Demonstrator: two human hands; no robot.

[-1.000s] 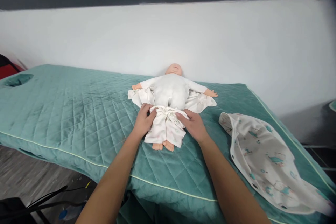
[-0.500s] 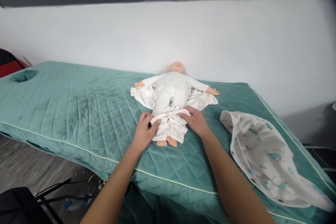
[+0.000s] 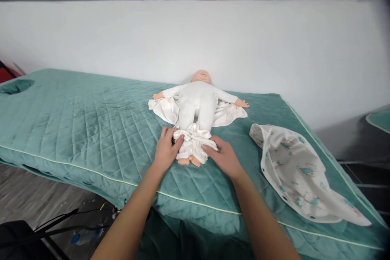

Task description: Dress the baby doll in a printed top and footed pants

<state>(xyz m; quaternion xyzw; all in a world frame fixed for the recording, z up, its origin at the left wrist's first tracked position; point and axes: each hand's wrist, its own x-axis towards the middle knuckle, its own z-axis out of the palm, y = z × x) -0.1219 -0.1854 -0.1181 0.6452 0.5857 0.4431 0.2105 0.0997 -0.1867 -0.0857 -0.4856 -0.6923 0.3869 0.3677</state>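
Note:
A baby doll with a white cloth body lies on its back, head towards the wall and arms spread. Bunched around its lower legs are white baby pants, with the doll's feet poking out below. My left hand pinches the left side of the waistband, thumb on top. On the other side, my right hand grips the right edge of the same pants. An opened white baby top is spread under the doll's torso and arms.
The doll rests on a green quilted bed against a white wall. To the right lies a patterned white garment with snaps. A face hole is at the bed's left end. A plastic bottle lies on the floor.
Both hands have drawn the waistband down the doll's legs towards the feet, baring more of the thighs. The view has shifted slightly.

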